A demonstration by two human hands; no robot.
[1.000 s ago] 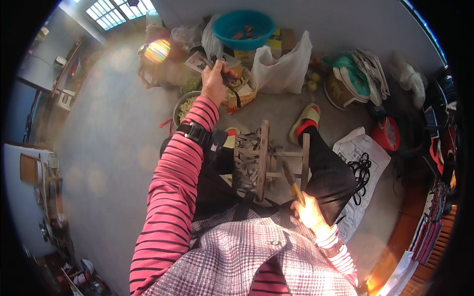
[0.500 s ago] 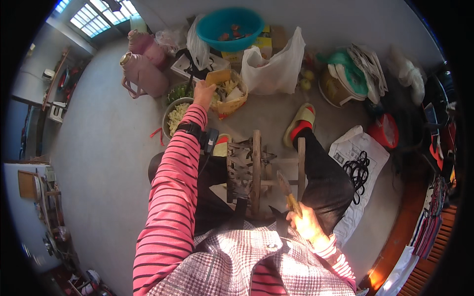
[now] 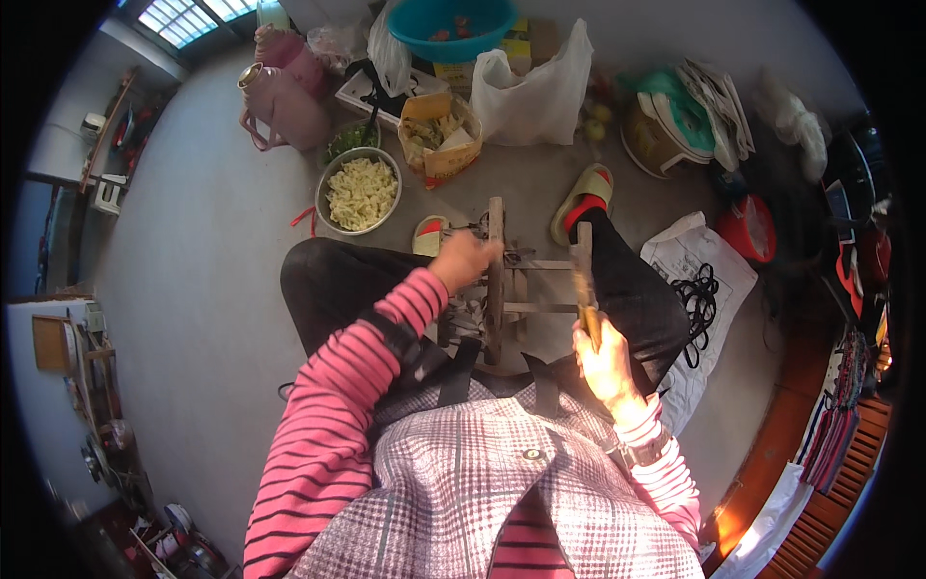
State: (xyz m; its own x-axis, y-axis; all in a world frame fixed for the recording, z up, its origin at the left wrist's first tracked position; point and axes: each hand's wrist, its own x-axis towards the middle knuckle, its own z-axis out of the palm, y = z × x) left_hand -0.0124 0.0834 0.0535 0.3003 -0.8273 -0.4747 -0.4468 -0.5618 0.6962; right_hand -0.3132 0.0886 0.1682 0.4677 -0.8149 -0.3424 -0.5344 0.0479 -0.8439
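Observation:
My left hand [image 3: 465,261] is by the near-upright bar of a wooden frame [image 3: 496,289] with dark straps, between my knees. Its fingers are curled together and slightly blurred; anything in them is hidden. My right hand [image 3: 604,362] grips the yellowish handle of a knife [image 3: 586,304], its worn blade pointing away from me beside the frame's right bar. Beyond my left knee stands a metal bowl [image 3: 394,198] full of pale, cut pieces [image 3: 361,193]. Right of it is an open cardboard box [image 3: 450,166] holding pale scraps.
Leafy greens [image 3: 349,142] lie behind the bowl. Pink thermos flasks [image 3: 287,111] stand at the far left. A white plastic bag [image 3: 531,92] and a blue basin [image 3: 453,43] are at the back. Right of my leg lie a white sack [image 3: 714,318] and black cord [image 3: 696,299].
My left hand has come back from the cardboard box to the wooden frame. My right hand has raised the knife a little, its blade now more upright. The view has shifted slightly.

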